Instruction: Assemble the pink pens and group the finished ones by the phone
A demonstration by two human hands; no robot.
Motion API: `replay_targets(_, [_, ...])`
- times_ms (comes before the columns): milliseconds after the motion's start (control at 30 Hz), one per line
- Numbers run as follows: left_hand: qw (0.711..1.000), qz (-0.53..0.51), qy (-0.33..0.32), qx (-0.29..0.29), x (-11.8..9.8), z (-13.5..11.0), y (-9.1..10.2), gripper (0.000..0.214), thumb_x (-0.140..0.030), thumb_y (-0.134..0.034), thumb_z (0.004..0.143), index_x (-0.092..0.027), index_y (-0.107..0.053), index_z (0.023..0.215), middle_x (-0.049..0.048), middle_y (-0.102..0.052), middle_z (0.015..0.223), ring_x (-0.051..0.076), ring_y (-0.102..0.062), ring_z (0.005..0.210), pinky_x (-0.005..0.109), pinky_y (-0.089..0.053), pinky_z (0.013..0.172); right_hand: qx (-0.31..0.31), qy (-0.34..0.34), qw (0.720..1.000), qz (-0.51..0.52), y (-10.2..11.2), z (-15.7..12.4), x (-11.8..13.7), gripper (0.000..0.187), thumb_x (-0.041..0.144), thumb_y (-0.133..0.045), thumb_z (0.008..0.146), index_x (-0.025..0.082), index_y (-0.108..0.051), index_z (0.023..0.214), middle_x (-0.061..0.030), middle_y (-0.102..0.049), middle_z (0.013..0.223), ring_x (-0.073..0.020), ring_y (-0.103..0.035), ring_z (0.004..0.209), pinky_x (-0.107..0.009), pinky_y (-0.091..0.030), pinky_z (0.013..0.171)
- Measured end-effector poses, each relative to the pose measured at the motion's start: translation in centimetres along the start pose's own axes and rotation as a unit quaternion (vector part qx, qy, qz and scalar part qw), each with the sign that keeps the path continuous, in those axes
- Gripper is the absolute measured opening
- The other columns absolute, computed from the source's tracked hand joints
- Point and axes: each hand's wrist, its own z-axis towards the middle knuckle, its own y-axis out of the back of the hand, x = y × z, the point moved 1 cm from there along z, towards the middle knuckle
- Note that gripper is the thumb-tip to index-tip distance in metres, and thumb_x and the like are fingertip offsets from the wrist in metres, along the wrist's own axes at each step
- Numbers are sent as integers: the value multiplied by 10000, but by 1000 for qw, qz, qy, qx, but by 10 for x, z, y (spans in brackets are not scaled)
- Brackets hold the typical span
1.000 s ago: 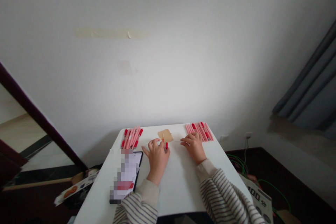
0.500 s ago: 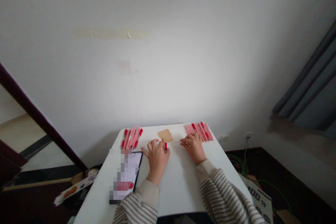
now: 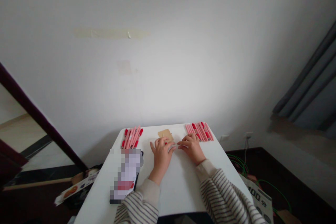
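Note:
My left hand (image 3: 162, 151) is at the middle of the white table (image 3: 181, 189), thumb and forefinger pinched on a thin pale piece (image 3: 172, 146) too small to identify. A small red part (image 3: 166, 143) shows among its fingers, mostly hidden. Close on the right, my right hand (image 3: 192, 147) is closed in a pinch, its fingertips almost meeting the left ones at the pale piece's end. What those fingertips hold is unclear. Just beyond the left fingers lies a tan paper-like piece (image 3: 165, 133), partly covered.
Pink pens with red parts lie in a left group (image 3: 131, 137) and a right group (image 3: 203, 132) at the table's far edge. A phone (image 3: 128, 176), partly blurred out, rests left of my left forearm. The wall (image 3: 168, 77) stands right behind the table.
My left hand has moved right, toward my right hand, and its thumb and forefinger have come together. The red part is now mostly covered. My right hand has barely shifted.

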Motion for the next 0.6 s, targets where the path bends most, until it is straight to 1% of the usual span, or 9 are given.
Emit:
replay_targets(100, [1000,3,-4,-10,0,2,0,120,-334,-641,801,-353,-729,882,14,-628,1111,241,-466,1139,656,-148,1112,12,2,1000,7,0,0,-1,145,329,-717,797,395,-744,924,0,-688,850,-226,-483,981,-417,-308,943])
replay_targets(200, [1000,12,2,-23,1,3,0,126,-307,-605,827,-305,-723,868,27,-644,1077,233,-482,1106,633,-181,1115,19,-8,1000,17,-1,1,-3,186,326,-736,778,364,-741,960,-1,-703,866,-230,-491,994,-404,-321,935])
replay_targets(300, [999,22,0,-23,1,3,-1,141,-303,-577,843,-289,-713,878,37,-639,1083,236,-477,1106,643,-183,1109,18,-17,1000,18,-1,1,-4,115,300,-731,786,312,-754,897,-16,-709,851,-229,-507,981,-406,-322,942])
replay_targets(367, [999,27,-9,-17,0,3,-1,138,-312,-577,842,-292,-708,882,36,-634,1091,242,-468,1118,664,-156,1108,14,-19,1000,16,0,1,-4,67,288,-723,794,292,-755,853,-18,-708,842,-223,-513,967,-406,-321,946])
replay_targets(433, [999,31,-16,-13,0,3,-1,139,-324,-575,844,-299,-704,888,30,-635,1094,247,-460,1133,680,-123,1107,10,-19,1000,16,1,1,-3,61,285,-726,791,285,-752,846,-13,-710,846,-219,-516,970,-403,-321,949])
replay_targets(500, [999,35,-23,-10,0,3,-1,148,-311,-558,854,-302,-701,888,19,-644,1092,252,-450,1148,692,-91,1106,8,-14,1000,15,1,2,-2,54,287,-727,790,285,-750,839,-6,-715,842,-221,-521,991,-421,-296,982])
replay_targets(600, [999,41,-30,-3,0,3,0,180,-244,-523,862,-292,-696,870,9,-660,1071,254,-442,1159,702,-48,1104,9,-1,1000,1,3,2,1,45,287,-705,813,299,-748,817,3,-719,796,-228,-533,1011,-483,-208,1049])
